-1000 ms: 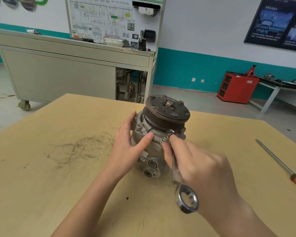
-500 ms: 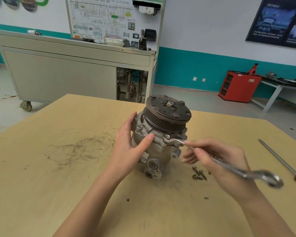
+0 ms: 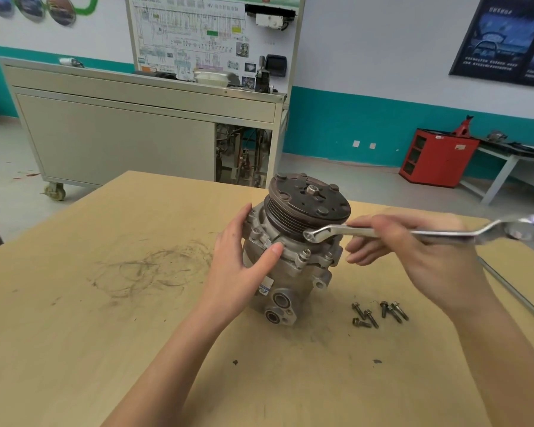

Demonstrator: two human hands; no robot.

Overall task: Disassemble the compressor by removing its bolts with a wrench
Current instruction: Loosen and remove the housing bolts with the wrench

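Note:
The grey metal compressor [image 3: 293, 266] stands upright on the wooden table [image 3: 105, 318], its dark pulley facing up. My left hand [image 3: 244, 266] grips its left side, thumb pressed on the front flange. My right hand [image 3: 413, 254] holds a silver wrench [image 3: 383, 232] by its shaft. The wrench lies almost level, and its ring end hovers just above a bolt [image 3: 305, 254] that sticks up from the flange. Several loose bolts [image 3: 378, 314] lie on the table to the right of the compressor.
A long screwdriver [image 3: 512, 291] with a red handle lies near the table's right edge. Dark smudges mark the tabletop at the left. Beyond the table stand a beige wheeled cabinet [image 3: 121, 134], a red tool box [image 3: 438, 157] and a white bench.
My right hand swung the wrench from pointing toward me round to the right, then lifted its ring end off the flange bolt. Loose bolts came into view. My left hand stayed put.

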